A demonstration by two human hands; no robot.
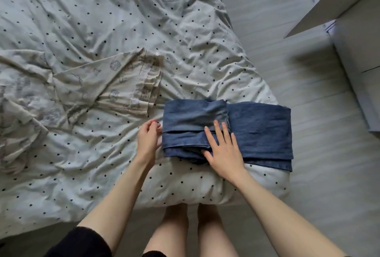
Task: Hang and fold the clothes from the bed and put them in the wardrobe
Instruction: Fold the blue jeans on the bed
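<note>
A folded pair of dark blue denim jeans (246, 131) is lying right of centre in the frame, on the crumpled white black-dotted duvet (102, 30) of the bed. The right hand (223, 148) is pressing flat on the denim with straight, spread fingers (218, 131), while the left hand (148, 137) is touching the stack's left edge, fingers loosely bent, gripping nothing visible. A wrinkled cream printed garment (86, 90) is sprawling at centre left.

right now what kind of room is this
Most likely a bedroom: a bed with a polka-dot duvet, folded jeans and a printed garment lying on it, and a white cabinet, perhaps a wardrobe, beside it.
</note>
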